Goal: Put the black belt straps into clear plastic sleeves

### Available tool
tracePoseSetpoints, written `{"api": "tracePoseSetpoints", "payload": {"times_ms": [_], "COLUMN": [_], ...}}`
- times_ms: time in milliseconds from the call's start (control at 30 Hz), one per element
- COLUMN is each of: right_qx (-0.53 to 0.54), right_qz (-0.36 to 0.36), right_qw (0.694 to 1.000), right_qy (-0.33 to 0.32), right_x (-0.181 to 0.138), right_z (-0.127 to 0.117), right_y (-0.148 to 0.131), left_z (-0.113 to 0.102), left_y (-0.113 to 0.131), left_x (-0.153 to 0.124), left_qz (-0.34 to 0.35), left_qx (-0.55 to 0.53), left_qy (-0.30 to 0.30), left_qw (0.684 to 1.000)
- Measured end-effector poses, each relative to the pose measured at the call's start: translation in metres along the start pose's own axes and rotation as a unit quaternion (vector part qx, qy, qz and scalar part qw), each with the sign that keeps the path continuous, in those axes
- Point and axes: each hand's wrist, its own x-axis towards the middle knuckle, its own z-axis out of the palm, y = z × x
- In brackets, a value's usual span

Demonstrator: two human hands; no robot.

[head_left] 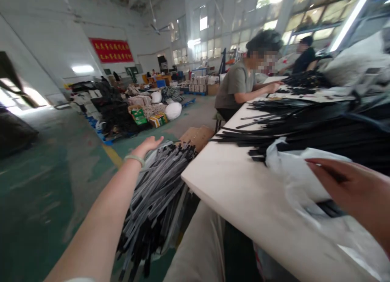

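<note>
Our right hand (355, 188) is pinching white plastic (292, 174). Our left hand (148, 146), grip unclear, is extending beside grey strips (158, 182) off the tabletop (234, 180) corner.

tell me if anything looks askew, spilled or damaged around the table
Nothing looks clearly spilled or damaged. Mildly untidy: the black strips on the pale table end unevenly, and the white plastic at the right hand is crumpled. Beside the table, the grey strips lie at differing angles rather than squared up.
</note>
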Motion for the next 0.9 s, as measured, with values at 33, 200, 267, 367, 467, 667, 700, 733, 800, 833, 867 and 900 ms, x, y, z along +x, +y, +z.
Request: {"api": "tracePoseSetpoints", "payload": {"times_ms": [33,200,267,367,467,667,700,733,800,833,867,900], "right_qx": [-0.035,-0.081,-0.084,-0.067,-0.053,-0.053,-0.06,-0.069,-0.094,-0.11,-0.125,-0.14], "right_qz": [-0.025,-0.01,0.001,0.003,0.0,-0.006,-0.025,-0.051,-0.105,-0.119,-0.12,-0.109], "right_qw": [0.999,0.994,0.993,0.995,0.998,0.998,0.998,0.996,0.986,0.979,0.972,0.966], "right_qy": [-0.002,0.077,0.089,0.07,0.045,0.022,0.007,-0.017,-0.086,-0.124,-0.16,-0.189], "right_x": [0.002,0.014,0.017,0.018,0.017,0.017,0.017,0.017,0.014,0.011,0.009,0.006], "right_z": [-0.005,-0.016,-0.018,-0.017,-0.014,-0.012,-0.011,-0.008,0.002,0.008,0.015,0.021], "right_y": [-0.006,-0.009,-0.007,-0.008,-0.011,-0.019,-0.021,-0.023,-0.025,-0.024,-0.022,-0.018], "left_z": [0.008,0.026,0.026,0.029,0.044,0.082,0.086,0.088,0.09,0.089,0.088,0.085], "left_y": [0.018,0.136,0.187,0.256,0.308,0.347,0.347,0.346,0.344,0.342,0.341,0.339], "left_x": [0.0,-0.027,-0.047,-0.074,-0.089,-0.106,-0.107,-0.108,-0.11,-0.111,-0.111,-0.112], "left_qz": [0.031,0.263,0.387,0.45,0.443,0.398,0.381,0.362,0.318,0.296,0.275,0.256], "left_qx": [-0.011,-0.106,-0.157,-0.236,-0.288,-0.424,-0.453,-0.482,-0.537,-0.562,-0.584,-0.602], "left_qy": [0.018,0.098,0.089,0.008,-0.049,-0.114,-0.12,-0.125,-0.133,-0.138,-0.144,-0.148], "left_qw": [0.999,0.954,0.904,0.861,0.848,0.806,0.797,0.788,0.77,0.76,0.75,0.742]}}
